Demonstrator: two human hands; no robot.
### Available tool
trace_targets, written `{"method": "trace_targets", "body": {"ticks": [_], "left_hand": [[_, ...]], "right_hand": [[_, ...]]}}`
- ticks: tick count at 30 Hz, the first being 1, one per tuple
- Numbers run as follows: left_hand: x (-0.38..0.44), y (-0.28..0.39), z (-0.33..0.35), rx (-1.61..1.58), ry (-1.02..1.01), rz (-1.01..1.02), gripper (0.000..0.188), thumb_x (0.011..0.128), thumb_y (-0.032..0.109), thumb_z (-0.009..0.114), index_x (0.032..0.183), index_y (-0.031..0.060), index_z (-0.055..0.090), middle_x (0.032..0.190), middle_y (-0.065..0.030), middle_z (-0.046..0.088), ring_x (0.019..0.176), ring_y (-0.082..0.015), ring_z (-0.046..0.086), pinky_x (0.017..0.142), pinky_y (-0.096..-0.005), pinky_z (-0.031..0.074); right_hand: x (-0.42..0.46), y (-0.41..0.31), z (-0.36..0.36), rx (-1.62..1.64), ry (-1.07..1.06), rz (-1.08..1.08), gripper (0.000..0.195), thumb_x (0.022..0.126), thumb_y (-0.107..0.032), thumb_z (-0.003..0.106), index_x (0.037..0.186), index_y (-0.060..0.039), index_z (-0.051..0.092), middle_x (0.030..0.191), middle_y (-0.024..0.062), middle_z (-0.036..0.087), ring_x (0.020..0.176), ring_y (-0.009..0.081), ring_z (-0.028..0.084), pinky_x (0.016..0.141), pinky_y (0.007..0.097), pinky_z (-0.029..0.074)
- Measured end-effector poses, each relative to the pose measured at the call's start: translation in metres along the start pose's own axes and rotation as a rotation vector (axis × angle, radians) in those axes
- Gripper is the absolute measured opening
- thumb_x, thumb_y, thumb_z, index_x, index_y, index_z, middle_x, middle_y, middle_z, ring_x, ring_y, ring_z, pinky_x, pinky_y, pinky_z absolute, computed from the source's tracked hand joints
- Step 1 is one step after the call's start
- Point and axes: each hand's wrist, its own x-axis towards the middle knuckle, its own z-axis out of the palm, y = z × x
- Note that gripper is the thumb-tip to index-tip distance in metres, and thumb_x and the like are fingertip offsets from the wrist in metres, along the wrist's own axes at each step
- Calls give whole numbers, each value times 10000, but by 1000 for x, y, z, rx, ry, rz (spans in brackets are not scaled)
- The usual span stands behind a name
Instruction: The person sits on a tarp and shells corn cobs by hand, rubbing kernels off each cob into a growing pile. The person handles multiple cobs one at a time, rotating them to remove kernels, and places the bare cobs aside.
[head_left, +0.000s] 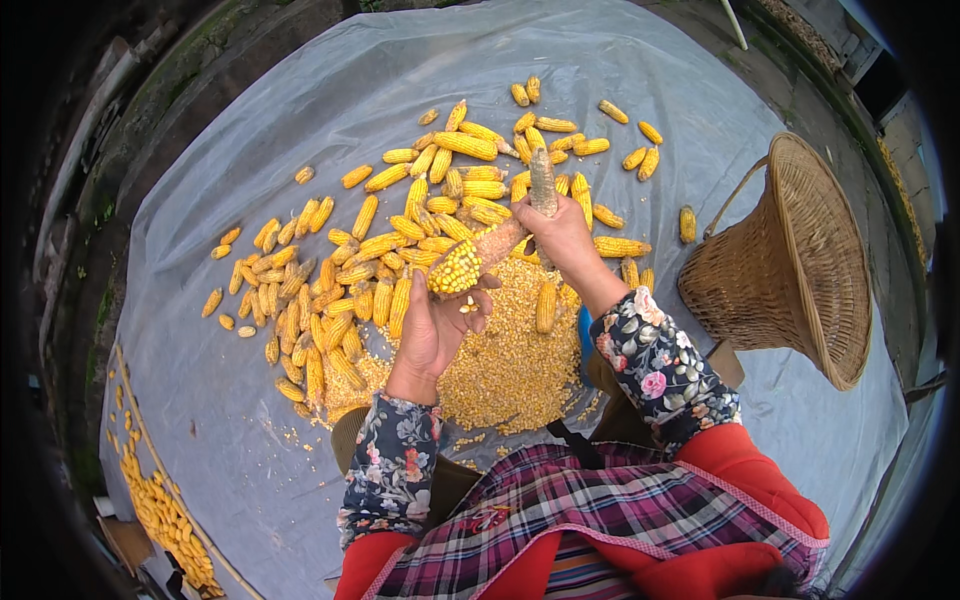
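Note:
My left hand (439, 326) holds a partly shelled corn cob (459, 266) from below. Yellow kernels cover its near end, and its far end is bare and reddish. A few loose kernels lie on my left fingers. My right hand (559, 229) grips a bare greyish cob (541, 180), roughly upright in the picture, and touches the bare end of the first cob. Beneath both hands spreads a heap of loose corn kernels (502, 367), with one whole ear (546, 307) lying on it. Many unshelled ears (330, 300) are piled beyond and to the left.
A wicker basket (735, 277) lies tipped on its side at the right. Pale plastic sheeting (247, 420) covers the ground. A blue object (585, 345) shows partly beside my right forearm. At lower left, a long thin pole (161, 465) runs beside more ears of corn (169, 525).

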Motion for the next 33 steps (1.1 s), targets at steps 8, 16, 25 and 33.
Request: {"method": "trace_targets", "body": {"ticks": [8, 16, 25, 33], "left_hand": [[6, -6, -9, 83, 211, 11, 268, 973, 249, 688, 1143, 58, 607, 816, -58, 669, 582, -91, 554, 469, -209, 356], [0, -2, -5, 187, 144, 33, 275, 960, 57, 664, 1222, 12, 595, 829, -75, 676, 553, -57, 482, 477, -193, 331], [0, -1, -4, 137, 131, 37, 103, 957, -6, 599, 1034, -52, 648, 864, -104, 684, 554, -50, 445, 487, -219, 333], [-2, 3, -3, 149, 131, 19, 237, 938, -55, 578, 1174, -58, 599, 908, -110, 676, 572, -52, 459, 498, -213, 352]], "right_hand": [[-4, 16, 12, -160, 76, -126, 214, 860, -182, 713, 854, 23, 652, 621, 57, 620, 513, 117, 594, 468, 314, 474], [-4, 6, 9, -138, 31, -8, 217, 877, -174, 678, 848, 35, 629, 602, 61, 618, 470, 138, 600, 456, 314, 482], [-4, 8, 7, -149, 62, -49, 223, 878, -175, 665, 826, 34, 605, 594, 74, 616, 474, 141, 606, 454, 317, 479], [-7, 4, 11, -130, 46, 18, 220, 882, -159, 649, 805, 43, 613, 583, 85, 615, 468, 150, 606, 442, 314, 477]]}}
